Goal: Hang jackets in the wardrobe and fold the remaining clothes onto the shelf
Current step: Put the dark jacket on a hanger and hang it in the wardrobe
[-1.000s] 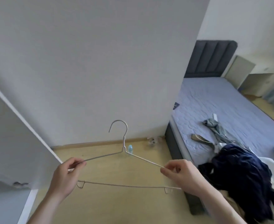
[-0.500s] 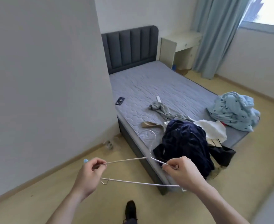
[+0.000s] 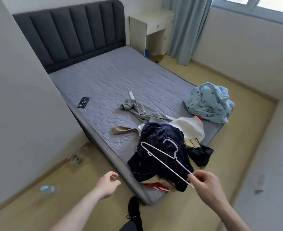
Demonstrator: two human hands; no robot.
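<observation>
My right hand (image 3: 204, 184) pinches one end of a white wire hanger (image 3: 164, 157), which hangs over a dark navy jacket (image 3: 160, 147) heaped at the near corner of the bed (image 3: 104, 84). My left hand (image 3: 108, 183) floats free beside the bed edge, its fingers loosely curled and holding nothing. Around the jacket lie a white garment (image 3: 189, 126), a grey-green shirt (image 3: 142, 110), a tan piece (image 3: 122, 130), a black item (image 3: 200, 154) and red-striped cloth (image 3: 156, 186). A light blue patterned garment (image 3: 209, 102) is bundled at the bed's right corner.
A phone (image 3: 83, 102) and a small white remote (image 3: 131, 95) lie on the mattress. The floor left of the bed holds a plastic bottle (image 3: 47, 189) and some clutter (image 3: 75, 158). A white desk (image 3: 151, 29) and a curtain (image 3: 187, 27) stand behind the bed. My shoe (image 3: 134, 209) is below.
My left hand has let go of the hanger, which now hangs from my right hand alone over the navy jacket. The view has swung right and closer to the bed.
</observation>
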